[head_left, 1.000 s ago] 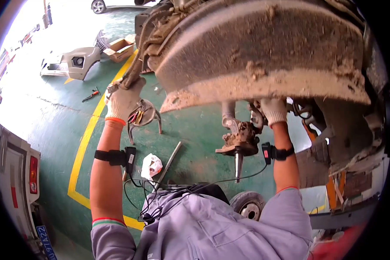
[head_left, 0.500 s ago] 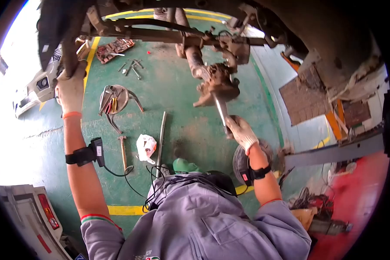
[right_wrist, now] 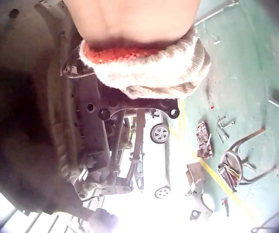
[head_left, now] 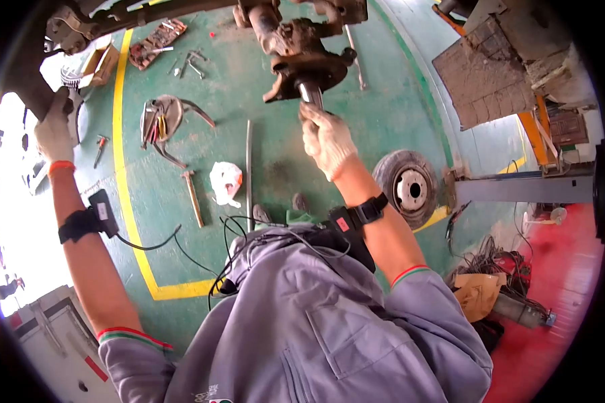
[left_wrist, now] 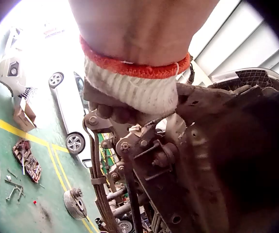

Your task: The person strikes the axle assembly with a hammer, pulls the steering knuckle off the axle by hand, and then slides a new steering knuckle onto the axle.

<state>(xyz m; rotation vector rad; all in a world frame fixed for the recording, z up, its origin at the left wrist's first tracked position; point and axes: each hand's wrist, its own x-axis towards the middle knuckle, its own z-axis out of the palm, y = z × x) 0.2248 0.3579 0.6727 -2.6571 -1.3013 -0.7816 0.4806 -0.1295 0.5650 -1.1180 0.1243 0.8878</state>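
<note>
A white-gloved left hand (head_left: 54,134) grips the edge of a dark vehicle part (head_left: 30,74) at the upper left. In the left wrist view that glove (left_wrist: 134,90) lies over dirty metal, its darkened fingertips curled at the edge. Fingers of the right hand (head_left: 329,142) are curled round the end of a shiny spindle (head_left: 310,95), which juts from a rusty hub (head_left: 309,67). From the right wrist, the glove (right_wrist: 151,70) covers the spindle, and a dark flange (right_wrist: 139,104) with holed ends shows beyond it.
Below on the green floor are a stool with tools (head_left: 163,121), a hammer (head_left: 193,198), a long bar (head_left: 249,168), a white bag (head_left: 226,183) and a wheel (head_left: 407,188). A grey beam (head_left: 524,191) crosses at the right.
The right hand has come out from under the muddy fender and moved onto the spindle. The left hand has stayed on the vehicle, while the head view has shifted, showing more floor.
</note>
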